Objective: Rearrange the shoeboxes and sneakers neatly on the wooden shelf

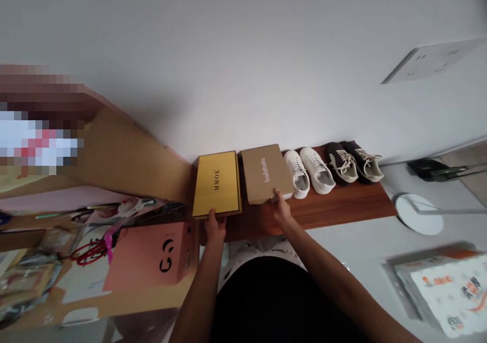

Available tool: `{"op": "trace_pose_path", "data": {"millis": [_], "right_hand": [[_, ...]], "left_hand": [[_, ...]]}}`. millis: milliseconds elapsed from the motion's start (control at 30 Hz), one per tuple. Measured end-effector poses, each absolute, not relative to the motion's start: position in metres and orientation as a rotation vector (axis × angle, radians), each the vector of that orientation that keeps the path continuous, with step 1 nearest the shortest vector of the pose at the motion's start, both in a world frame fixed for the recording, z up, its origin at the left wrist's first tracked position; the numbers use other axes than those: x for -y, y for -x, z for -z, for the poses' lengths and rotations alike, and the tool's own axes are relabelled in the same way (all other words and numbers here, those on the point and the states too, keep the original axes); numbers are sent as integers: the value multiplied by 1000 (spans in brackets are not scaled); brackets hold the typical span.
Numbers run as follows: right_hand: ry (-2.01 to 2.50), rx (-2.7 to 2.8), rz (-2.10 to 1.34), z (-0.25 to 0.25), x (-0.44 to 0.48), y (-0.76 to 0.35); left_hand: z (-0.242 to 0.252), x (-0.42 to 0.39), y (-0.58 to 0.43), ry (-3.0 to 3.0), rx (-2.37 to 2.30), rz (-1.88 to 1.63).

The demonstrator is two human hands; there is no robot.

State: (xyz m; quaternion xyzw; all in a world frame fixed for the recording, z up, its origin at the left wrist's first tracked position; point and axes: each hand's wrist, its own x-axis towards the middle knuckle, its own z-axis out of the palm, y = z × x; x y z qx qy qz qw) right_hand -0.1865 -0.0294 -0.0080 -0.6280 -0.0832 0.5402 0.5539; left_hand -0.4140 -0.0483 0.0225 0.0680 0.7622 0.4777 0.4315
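A yellow shoe box [216,183] marked "MMOK" lies on a reddish-brown wooden board [323,210] against the wall. My left hand [215,225] grips its near edge, with the thumb on top and fingers underneath. Just right of it sits a brown shoe box [262,173] marked "balabala", a narrow gap between the two. At this box's near right corner my right hand [280,207] is closed, thumb on the lid. White sneakers [309,171] stand beside the brown box, toes to the wall. Farther right is a pair of dark sneakers [353,163] with pale laces.
To the left, a desk [133,302] bears a pink box [148,256], a red cord [91,251] and clutter. A white package [452,292] and a round white base [418,213] are at right. A socket plate [433,59] is on the wall [266,64].
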Motion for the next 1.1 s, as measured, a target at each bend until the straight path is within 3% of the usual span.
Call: {"op": "trace_pose_path", "data": {"millis": [100,200,367,533,800,933,1033,1100], "right_hand": [[1620,365,-849,0,56,190],[1751,937,-616,-2,78,188],[1793,1963,-578,9,71,196],[1916,2269,-611,25,56,202],[1619,2062,-911,10,74,158],[1782,1186,-1015,6,77,56],[1858,399,-1141,15,65,-19],[1793,238,-1238,25,50,-51]], "left_hand": [[-30,68,417,-582,-2055,-1218],[-29,86,423,-1151,-2083,-938],[-3,85,435,-1821,-1893,-261],[14,80,440,-1961,-1744,123],[-15,94,397,-1664,-1930,-99],[-32,90,316,-1071,-1719,-449],[-29,63,222,-590,-1476,-431],[-20,37,162,-408,-1453,-371]]}}
